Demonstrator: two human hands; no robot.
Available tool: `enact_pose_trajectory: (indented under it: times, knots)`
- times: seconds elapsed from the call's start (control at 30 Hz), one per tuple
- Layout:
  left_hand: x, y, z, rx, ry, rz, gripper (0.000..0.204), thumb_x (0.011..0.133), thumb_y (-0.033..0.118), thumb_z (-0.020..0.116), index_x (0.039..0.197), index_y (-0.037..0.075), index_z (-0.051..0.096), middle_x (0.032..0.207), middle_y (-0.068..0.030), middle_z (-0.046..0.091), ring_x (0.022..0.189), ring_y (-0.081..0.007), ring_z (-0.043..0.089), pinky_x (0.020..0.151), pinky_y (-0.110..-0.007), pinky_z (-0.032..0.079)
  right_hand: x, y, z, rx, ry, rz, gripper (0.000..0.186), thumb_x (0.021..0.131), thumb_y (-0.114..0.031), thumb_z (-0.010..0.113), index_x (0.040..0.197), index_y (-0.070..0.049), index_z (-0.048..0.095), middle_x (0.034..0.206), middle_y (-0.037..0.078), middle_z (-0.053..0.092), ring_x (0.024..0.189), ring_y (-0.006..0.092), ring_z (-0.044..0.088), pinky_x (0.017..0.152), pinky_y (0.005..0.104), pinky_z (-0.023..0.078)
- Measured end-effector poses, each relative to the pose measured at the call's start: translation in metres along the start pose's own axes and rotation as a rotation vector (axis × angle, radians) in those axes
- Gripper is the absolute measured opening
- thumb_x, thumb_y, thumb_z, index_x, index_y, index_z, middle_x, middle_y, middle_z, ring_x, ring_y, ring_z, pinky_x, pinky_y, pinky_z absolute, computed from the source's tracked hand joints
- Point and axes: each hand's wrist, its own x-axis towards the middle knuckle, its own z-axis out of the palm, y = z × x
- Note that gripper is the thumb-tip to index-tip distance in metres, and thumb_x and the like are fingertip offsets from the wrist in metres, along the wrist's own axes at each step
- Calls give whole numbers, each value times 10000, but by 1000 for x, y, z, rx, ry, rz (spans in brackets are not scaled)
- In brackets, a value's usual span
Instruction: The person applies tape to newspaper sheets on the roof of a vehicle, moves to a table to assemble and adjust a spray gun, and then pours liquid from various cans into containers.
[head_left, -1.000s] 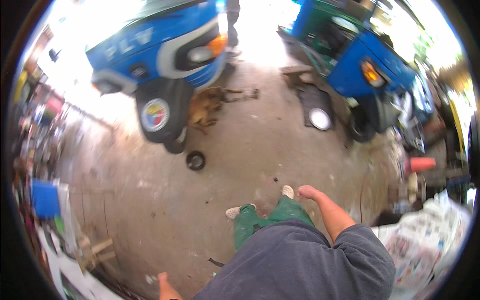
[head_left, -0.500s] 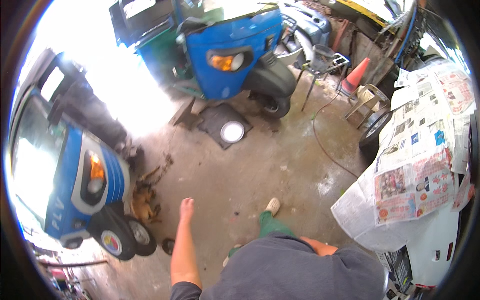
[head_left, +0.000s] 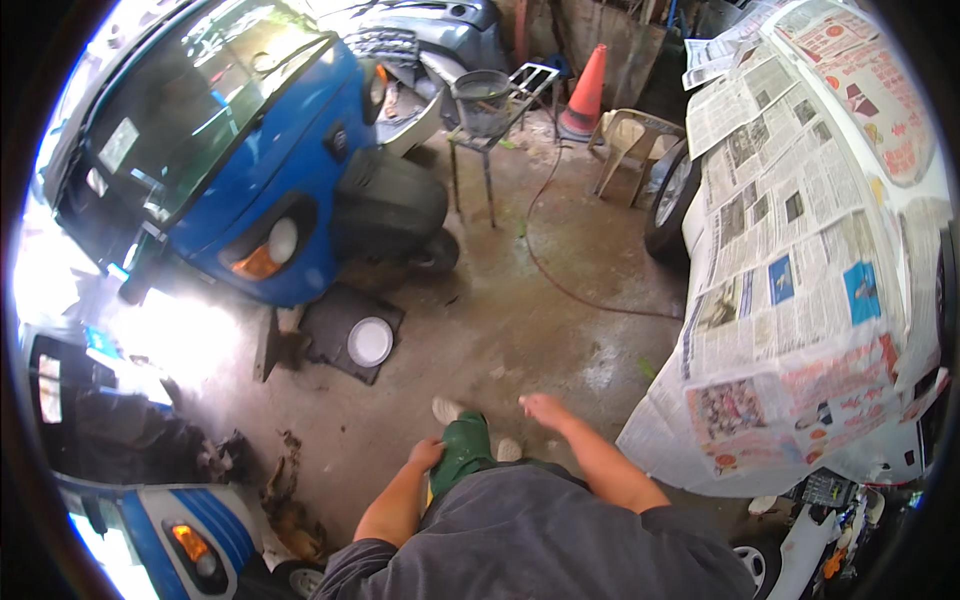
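Observation:
Beside the green trouser leg, at the lower middle, hangs my left hand (head_left: 427, 455); its fingers are too small and turned away to read. My right hand (head_left: 545, 410) is raised over the concrete floor (head_left: 520, 345), its fingers curled together with nothing visible in them. Neither hand touches any of the things around. Ahead and to the left, a white round dish (head_left: 370, 342) lies on a dark square mat (head_left: 325, 325). A car body panel covered with taped newspaper (head_left: 800, 290) is nearest to my right arm.
A blue three-wheeler (head_left: 290, 180) stands at the far left, another blue-and-white one (head_left: 215, 535) at the lower left. A dog (head_left: 290, 515) lies beside it. Ahead are a black bucket (head_left: 482, 100) on a metal stand, an orange cone (head_left: 585, 95), a small chair (head_left: 630, 150) and a hose (head_left: 545, 270).
My view has turned right and I have stepped forward. My left hand has dropped back toward my leg, and my right hand, hidden before, has swung forward into sight.

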Motion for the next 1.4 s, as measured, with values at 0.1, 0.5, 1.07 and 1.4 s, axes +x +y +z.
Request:
enact_pose_trajectory:
  times: [0.1,0.5,1.07,1.4]
  knots:
    - [50,-58,-43,500,-55,223,320,915,261,529,1174,154,684,1133,-156,661,1073,-372,637,954,-468,507,16,62,-8,-10,-248,99,608,983,-537,454,656,-50,617,623,106,611,634,260,581,663,415,452]
    - [269,63,-246,53,-61,61,324,900,317,534,896,32,688,934,-180,711,944,-368,665,803,-490,495,128,105,-168,78,-43,737,385,924,-330,586,1152,-31,669,1108,199,684,983,316,659,879,441,498]
    - [423,250,-448,-225,353,-284,439,1002,356,436,1199,3,606,1142,-303,630,1134,-471,569,945,-532,434,783,-228,-593,-84,668,-55,500,885,-319,657,1237,23,562,1071,205,665,1012,345,639,892,434,492]
    - [374,482,-347,-385,-83,-655,493,969,389,438,1251,21,603,1227,-282,615,1176,-444,561,994,-506,440,1121,-350,-711,-502,472,200,761,799,-420,732,1330,44,446,1301,255,571,1229,401,542,1048,479,427]
